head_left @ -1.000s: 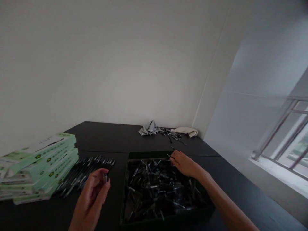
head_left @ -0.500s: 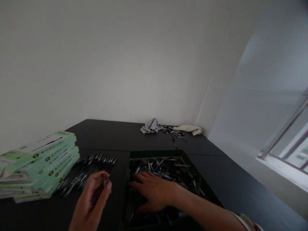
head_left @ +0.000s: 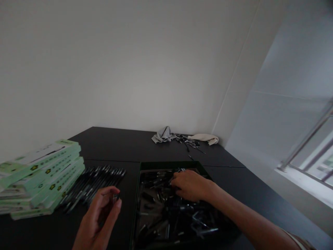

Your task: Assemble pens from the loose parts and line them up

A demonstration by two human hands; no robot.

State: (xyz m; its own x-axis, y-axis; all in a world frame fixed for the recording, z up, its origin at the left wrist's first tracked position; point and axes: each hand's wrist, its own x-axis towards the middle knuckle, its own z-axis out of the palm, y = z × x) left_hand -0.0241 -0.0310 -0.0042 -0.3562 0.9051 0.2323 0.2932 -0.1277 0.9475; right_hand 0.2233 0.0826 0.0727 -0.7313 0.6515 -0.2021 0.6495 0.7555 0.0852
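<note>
The right hand (head_left: 191,185) reached into the dark-green tray (head_left: 137,198) at near centre, fingers bunched over loose pen pieces (head_left: 166,208); whether it gripped one, I cannot tell. The left hand (head_left: 100,215), left of the tray, pinched a small shiny piece (head_left: 116,197). A light fingertip pick along one barrel probably suited that tangle best. There were two hands, one tray, one stack of green-and-white boxes (head_left: 52,177) at left and two far cloths (head_left: 163,134); the overlapping pieces defied counting.
</note>
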